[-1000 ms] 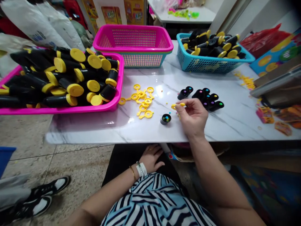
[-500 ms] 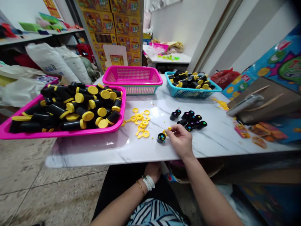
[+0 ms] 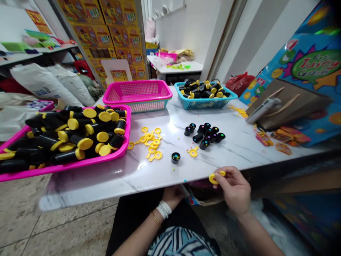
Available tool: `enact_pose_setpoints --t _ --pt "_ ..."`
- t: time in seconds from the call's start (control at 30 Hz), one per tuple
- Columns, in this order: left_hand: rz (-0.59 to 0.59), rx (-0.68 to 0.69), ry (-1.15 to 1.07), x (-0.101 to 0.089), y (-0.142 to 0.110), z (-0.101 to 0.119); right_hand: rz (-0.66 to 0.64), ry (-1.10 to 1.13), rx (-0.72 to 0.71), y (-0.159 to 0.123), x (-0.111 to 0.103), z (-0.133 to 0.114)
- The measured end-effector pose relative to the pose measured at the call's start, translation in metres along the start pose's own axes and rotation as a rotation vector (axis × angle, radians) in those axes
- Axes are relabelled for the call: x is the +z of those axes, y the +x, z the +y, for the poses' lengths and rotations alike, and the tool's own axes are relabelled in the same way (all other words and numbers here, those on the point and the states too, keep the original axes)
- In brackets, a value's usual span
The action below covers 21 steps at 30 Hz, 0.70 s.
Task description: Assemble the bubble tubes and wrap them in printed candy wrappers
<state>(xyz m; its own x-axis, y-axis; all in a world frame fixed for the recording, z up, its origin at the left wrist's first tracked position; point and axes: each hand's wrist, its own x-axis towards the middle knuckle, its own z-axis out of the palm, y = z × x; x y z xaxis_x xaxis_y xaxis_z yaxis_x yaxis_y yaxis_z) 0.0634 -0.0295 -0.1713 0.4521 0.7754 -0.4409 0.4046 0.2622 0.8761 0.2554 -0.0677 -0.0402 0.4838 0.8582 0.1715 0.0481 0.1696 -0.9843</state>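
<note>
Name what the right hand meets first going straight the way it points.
Probably the loose yellow ring piece on the marbled table; the height of the right hand is unclear, so the table's edge might come first.

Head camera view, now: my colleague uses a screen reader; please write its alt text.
A person's right hand pinches a yellow ring piece near the edge of a white table; the left hand is at the lap. Also visible: loose yellow pieces, black cups with coloured bits, and a pink basket and a blue basket heaped with yellow-capped tubes.
</note>
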Motion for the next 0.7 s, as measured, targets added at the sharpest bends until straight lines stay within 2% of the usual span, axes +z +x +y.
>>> enact_pose_setpoints --t 0.07,0.13,0.23,0.33,0.4,0.53,0.6,0.7 --pt "-0.079 -0.009 -0.219 0.003 -0.007 0.008 0.033 0.049 0.163 -0.009 -0.015 0.014" --pt "-0.145 -0.017 -0.401 0.007 -0.014 0.019 0.057 0.178 0.352 -0.021 -0.019 0.027" --pt "-0.275 -0.051 -0.902 0.008 -0.021 0.040 0.053 0.326 0.576 -0.041 -0.010 0.042" --pt "-0.346 -0.150 -1.424 0.005 -0.027 0.060 0.033 0.344 0.656 -0.055 0.002 0.054" --pt "-0.321 -0.214 -1.513 0.002 -0.030 0.071 0.032 0.345 0.684 -0.059 0.007 0.060" --pt "-0.256 -0.281 -1.521 -0.003 -0.034 0.084 0.025 0.326 0.701 -0.058 0.008 0.069" --pt "-0.236 -0.291 -1.494 -0.003 -0.034 0.085 0.023 0.300 0.691 -0.055 0.003 0.070" --pt "-0.210 -0.291 -1.315 0.003 -0.028 0.080 0.039 0.239 0.661 -0.046 -0.016 0.066"
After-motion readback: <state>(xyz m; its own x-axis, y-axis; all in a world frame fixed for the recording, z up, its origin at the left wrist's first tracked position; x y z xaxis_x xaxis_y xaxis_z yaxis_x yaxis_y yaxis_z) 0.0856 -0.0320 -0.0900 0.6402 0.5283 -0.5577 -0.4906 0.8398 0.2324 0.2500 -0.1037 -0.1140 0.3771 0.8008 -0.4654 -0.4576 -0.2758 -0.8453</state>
